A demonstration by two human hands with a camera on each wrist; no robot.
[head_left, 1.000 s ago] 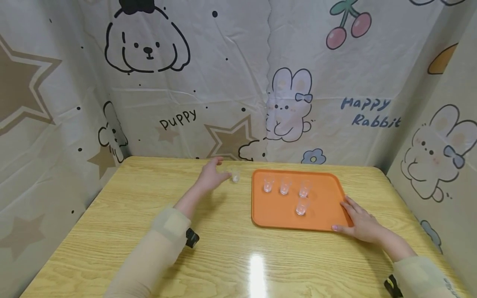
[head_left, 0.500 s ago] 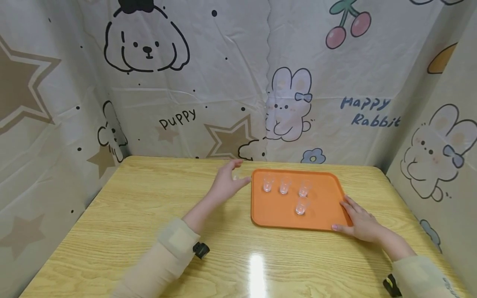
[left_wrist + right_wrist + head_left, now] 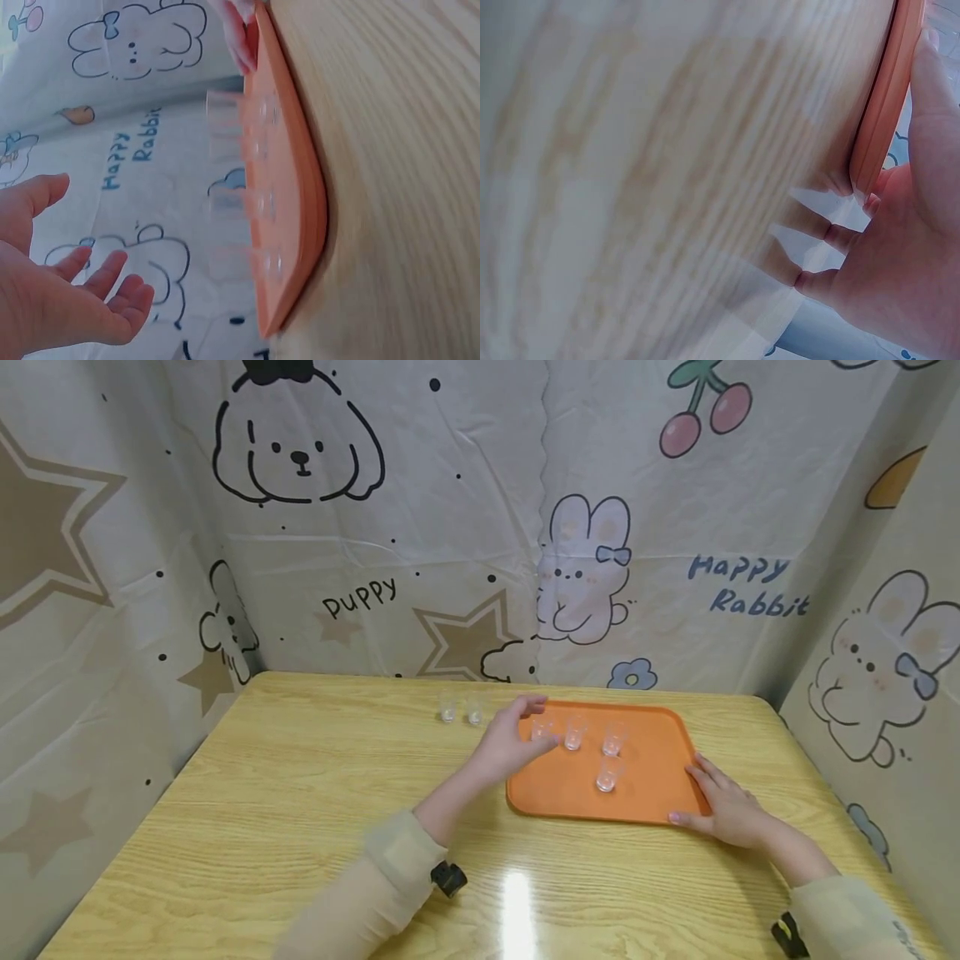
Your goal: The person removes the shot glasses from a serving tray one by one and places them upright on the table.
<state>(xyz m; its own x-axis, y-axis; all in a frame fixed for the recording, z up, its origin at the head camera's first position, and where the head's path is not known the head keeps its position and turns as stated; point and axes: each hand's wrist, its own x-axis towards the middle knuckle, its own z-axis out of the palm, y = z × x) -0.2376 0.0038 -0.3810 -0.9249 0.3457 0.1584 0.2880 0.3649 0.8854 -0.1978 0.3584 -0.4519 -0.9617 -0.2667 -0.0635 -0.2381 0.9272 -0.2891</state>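
Small clear glasses stand upright on the orange tray: three form a back row, with a single glass in front of the rightmost. My left hand is above the tray's left edge, its thumb and fingers spread beside the leftmost glass, partly hiding it. In the left wrist view, that hand holds nothing and appears apart from the glasses. At the tray's near right corner, my right hand rests with extended fingers on the right rim and thumb by the near rim. The right wrist view shows other fingertips on the table.
Two more clear glasses, a left one and a right one, stand on the wooden table left of the tray. A printed curtain rises behind the table and along both sides.
My left hand has moved right, from beside the glass on the table to above the tray's left edge. Two table glasses now show fully. My right hand has stayed at the tray corner.
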